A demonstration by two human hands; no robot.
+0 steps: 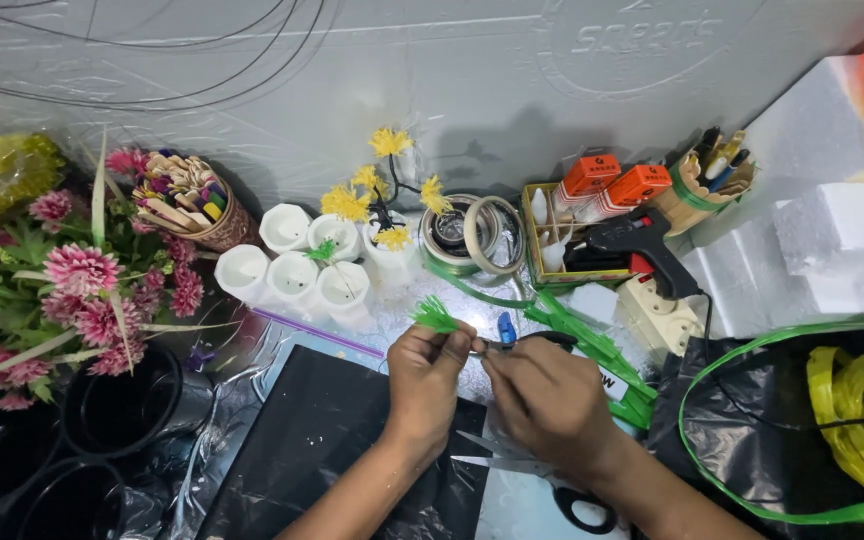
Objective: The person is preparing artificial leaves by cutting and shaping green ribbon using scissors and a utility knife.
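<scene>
— Above the black sheet (332,440), what does the left hand (424,362) hold?
— It pinches a green fringed tuft (435,316); the right hand (537,385) grips blue-handled pliers (508,332) beside it.

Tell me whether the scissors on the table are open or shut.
Open: the scissors lie flat below the right hand, with two blades spread apart in a narrow V.

A single head-worn camera looks steeply down from close above the left hand (424,358) and right hand (542,392), facing the cluttered wall beyond their grip.
</scene>
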